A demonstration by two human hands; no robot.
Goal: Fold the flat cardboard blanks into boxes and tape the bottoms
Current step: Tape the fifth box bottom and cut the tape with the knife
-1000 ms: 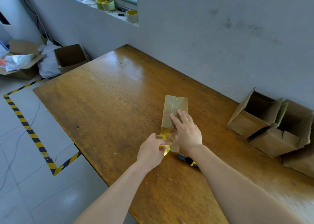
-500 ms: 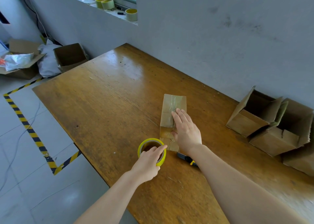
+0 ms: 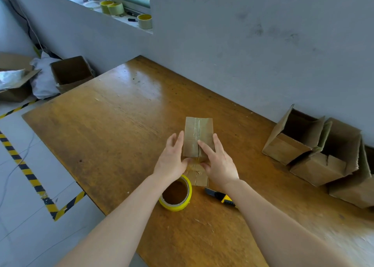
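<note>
Both hands (image 3: 172,159) press the unmarked taped box (image 3: 198,137).

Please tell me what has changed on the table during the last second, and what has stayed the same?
The left hand let go of the yellow tape roll, which now lies flat on the table near the edge, and moved up to the left side of the cardboard box. The right hand still presses on the box. The box, the utility knife and the finished boxes by the wall have not moved.
</note>
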